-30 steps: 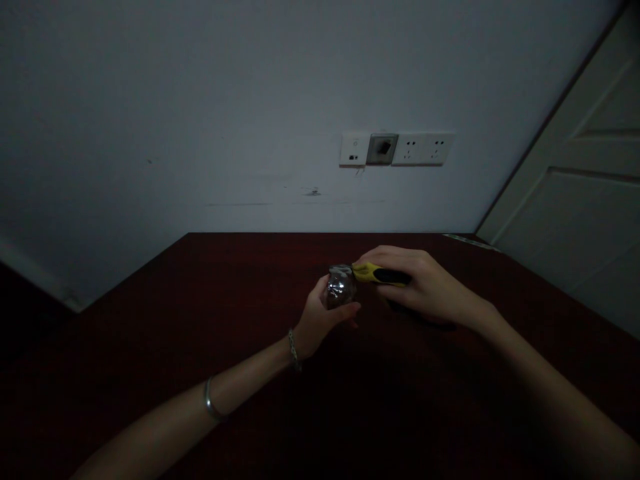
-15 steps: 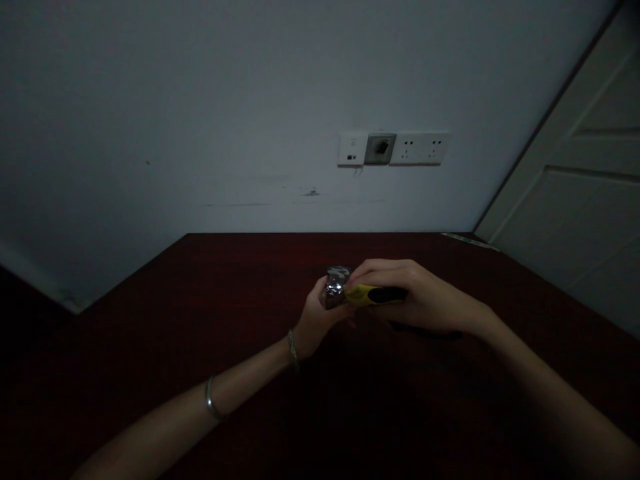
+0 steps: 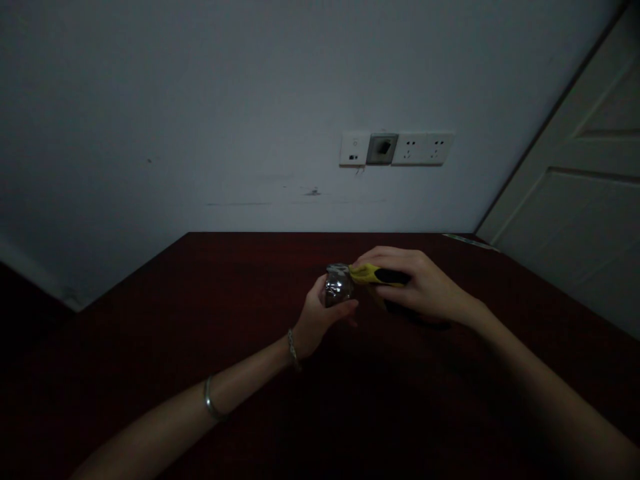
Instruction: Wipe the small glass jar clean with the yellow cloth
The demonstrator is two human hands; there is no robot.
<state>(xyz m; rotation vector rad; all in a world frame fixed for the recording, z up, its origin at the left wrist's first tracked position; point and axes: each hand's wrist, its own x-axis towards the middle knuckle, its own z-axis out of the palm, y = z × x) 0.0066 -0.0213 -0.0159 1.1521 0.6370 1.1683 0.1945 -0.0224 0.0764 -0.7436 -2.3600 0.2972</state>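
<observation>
My left hand (image 3: 317, 319) is closed round a small shiny silvery object (image 3: 339, 287), held upright above the dark red table (image 3: 200, 320). My right hand (image 3: 417, 285) grips a yellow and black tool (image 3: 376, 274) and its yellow tip touches the top of the silvery object. Bracelets sit on my left wrist and forearm. The light is dim and the silvery object's details are hard to make out.
A white wall stands behind the table with a row of sockets and a switch plate (image 3: 397, 149). A white door (image 3: 580, 193) is at the right. A thin flat thing (image 3: 470, 241) lies at the table's far right corner.
My right hand dipped with the tool's tip along the silvery object's side half a second ago, and has come back up to its top. The left hand stayed in place.
</observation>
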